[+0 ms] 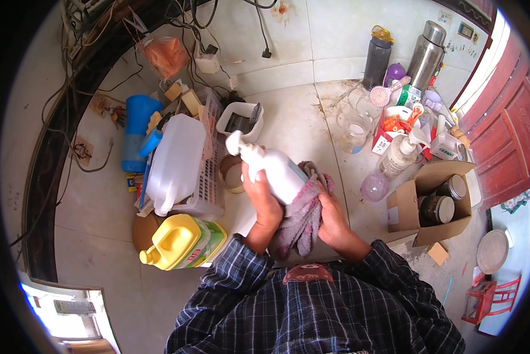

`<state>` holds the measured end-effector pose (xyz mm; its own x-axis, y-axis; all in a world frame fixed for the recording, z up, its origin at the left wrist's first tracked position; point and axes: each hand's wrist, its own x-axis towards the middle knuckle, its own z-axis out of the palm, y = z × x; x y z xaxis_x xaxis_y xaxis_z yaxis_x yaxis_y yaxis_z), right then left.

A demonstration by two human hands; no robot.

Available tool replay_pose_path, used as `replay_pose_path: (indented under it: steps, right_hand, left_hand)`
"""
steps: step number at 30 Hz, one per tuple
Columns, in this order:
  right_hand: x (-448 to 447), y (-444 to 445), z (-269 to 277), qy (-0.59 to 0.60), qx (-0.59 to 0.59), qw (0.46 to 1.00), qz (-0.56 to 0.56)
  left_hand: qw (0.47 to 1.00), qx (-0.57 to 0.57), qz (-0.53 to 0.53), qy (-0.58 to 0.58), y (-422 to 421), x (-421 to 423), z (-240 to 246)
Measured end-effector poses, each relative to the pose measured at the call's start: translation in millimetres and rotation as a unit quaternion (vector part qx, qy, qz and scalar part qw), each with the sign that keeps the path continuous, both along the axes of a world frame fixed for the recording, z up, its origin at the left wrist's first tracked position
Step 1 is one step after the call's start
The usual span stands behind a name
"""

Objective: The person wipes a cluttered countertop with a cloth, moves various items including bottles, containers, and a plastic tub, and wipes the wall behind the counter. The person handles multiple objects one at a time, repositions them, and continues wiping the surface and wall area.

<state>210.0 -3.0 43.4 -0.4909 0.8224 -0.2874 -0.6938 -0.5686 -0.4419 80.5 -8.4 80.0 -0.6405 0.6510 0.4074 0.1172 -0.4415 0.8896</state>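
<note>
A white pump bottle (282, 175) is tilted in front of me, its pump head (235, 144) pointing up and to the left. My left hand (263, 199) grips it around the neck and upper body. A grey and pink cloth (298, 230) wraps the base of the bottle and hangs down below it. My right hand (331, 212) holds this cloth against the bottle's base. Part of the bottle's lower end is hidden by the cloth.
Left stand a yellow jug (181, 241), a translucent plastic jug (176, 155), a blue container (139, 132) and a white plastic basket (209, 177). Rightward are a cardboard box (402, 199) with lidded jars (437, 209), a clear pump bottle (397, 155) and a steel flask (424, 57).
</note>
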Motion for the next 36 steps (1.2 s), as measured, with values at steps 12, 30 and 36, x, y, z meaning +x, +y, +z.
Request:
replay_pose_path:
  steps: [12,30,36]
  right_hand:
    - [82.8,-9.9,-22.1,-0.299,0.191,0.904,0.238]
    - [-149.5,-58.5,128.0,-0.202,0.893,0.402,0.013]
    - [-192.3,-85.6,118.0,-0.238,0.892,0.340,0.179]
  left_hand:
    - [0.987,-0.077,0.009,0.137,-19.2,4.3,-31.6]
    - [0.975,-0.204,-0.080,0.035,-136.9,-21.8,-59.8]
    - [0.955,-0.219,-0.037,-0.195,-232.5,-27.2,-76.9]
